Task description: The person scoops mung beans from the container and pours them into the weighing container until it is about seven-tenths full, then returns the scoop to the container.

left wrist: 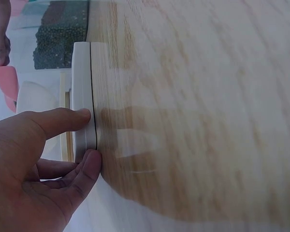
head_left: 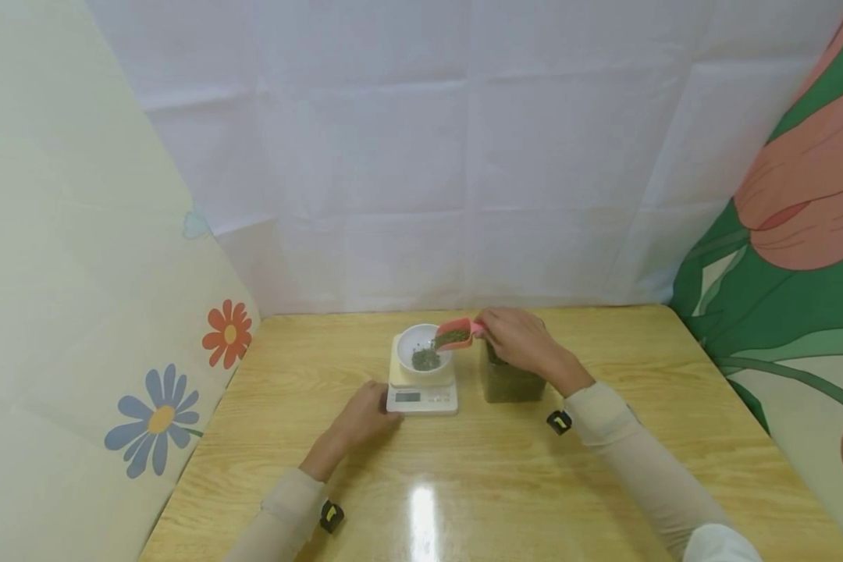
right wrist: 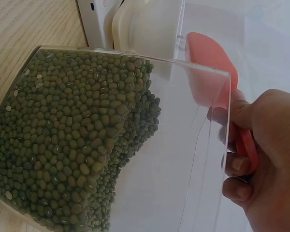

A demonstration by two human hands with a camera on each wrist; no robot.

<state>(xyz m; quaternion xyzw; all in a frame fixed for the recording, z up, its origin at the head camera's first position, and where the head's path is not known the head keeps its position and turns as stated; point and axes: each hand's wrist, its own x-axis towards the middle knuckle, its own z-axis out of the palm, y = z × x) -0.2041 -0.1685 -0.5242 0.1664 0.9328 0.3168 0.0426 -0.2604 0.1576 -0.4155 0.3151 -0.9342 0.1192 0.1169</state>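
A white kitchen scale with a cream platform stands toward the back of the table, and a white bowl of mung beans sits on it. My left hand holds the scale's left front corner; the thumb lies on the casing and the curled fingertips touch its side. My right hand grips the handle of a pink scoop, which carries more beans, its lip over the bowl's right side. Below that hand stands a clear container with mung beans inside.
The light wood-grain table has a white cloth hanging behind it. Flower-printed cloths hang at the left and right. Black wrist devices are at both cuffs.
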